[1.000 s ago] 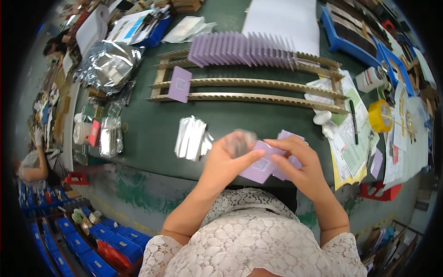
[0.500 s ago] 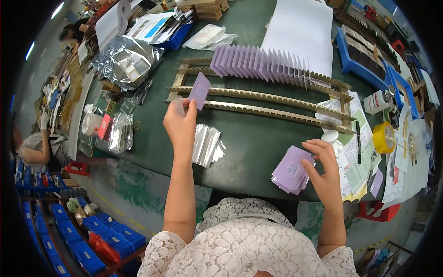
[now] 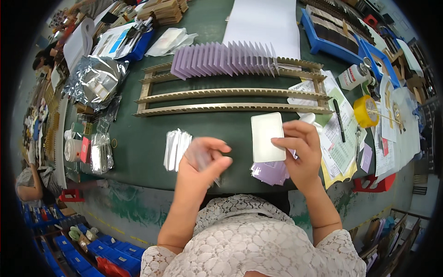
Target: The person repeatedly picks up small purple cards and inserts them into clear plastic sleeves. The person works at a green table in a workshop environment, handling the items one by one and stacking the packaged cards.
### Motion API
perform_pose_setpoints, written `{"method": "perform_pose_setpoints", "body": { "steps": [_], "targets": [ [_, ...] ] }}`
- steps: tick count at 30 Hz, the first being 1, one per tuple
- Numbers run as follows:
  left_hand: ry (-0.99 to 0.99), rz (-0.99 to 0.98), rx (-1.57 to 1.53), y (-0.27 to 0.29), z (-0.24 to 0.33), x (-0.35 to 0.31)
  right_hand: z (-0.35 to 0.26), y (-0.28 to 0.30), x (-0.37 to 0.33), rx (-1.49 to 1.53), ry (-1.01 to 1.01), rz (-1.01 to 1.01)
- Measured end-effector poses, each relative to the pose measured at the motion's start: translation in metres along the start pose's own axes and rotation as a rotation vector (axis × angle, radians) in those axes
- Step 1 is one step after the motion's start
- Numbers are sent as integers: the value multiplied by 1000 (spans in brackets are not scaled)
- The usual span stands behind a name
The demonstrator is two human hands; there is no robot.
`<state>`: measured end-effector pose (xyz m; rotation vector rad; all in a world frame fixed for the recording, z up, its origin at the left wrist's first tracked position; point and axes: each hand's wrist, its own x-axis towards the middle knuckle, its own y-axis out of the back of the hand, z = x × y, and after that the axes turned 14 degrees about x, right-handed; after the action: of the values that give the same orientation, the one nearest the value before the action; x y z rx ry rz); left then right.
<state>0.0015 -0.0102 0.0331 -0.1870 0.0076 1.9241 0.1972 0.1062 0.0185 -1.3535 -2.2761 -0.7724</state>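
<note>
White card (image 3: 265,136) juts leftward from the right hand (image 3: 302,156), edge pinched in its grip; left hand (image 3: 194,171) holds blurred clear film (image 3: 201,158).

We wear a cream-white lace top (image 3: 258,240), its openwork patterned with rounded, petalled flowers. Our short sleeves (image 3: 340,251) are of the same pale lace, and below them our forearms (image 3: 179,220) and hands (image 3: 305,161) are bare.

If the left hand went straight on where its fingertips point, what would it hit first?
Likely the white card held by the right hand, though their relative height is unclear.
</note>
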Motion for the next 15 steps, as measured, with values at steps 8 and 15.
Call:
{"method": "perform_pose_setpoints", "body": {
  "steps": [8,15],
  "targets": [
    [530,163,-723,-11,-21,1,7,11,-11,342,-109,51],
    [544,18,-431,-16,-19,-5,8,12,-13,388,-164,74]
  ]
}}
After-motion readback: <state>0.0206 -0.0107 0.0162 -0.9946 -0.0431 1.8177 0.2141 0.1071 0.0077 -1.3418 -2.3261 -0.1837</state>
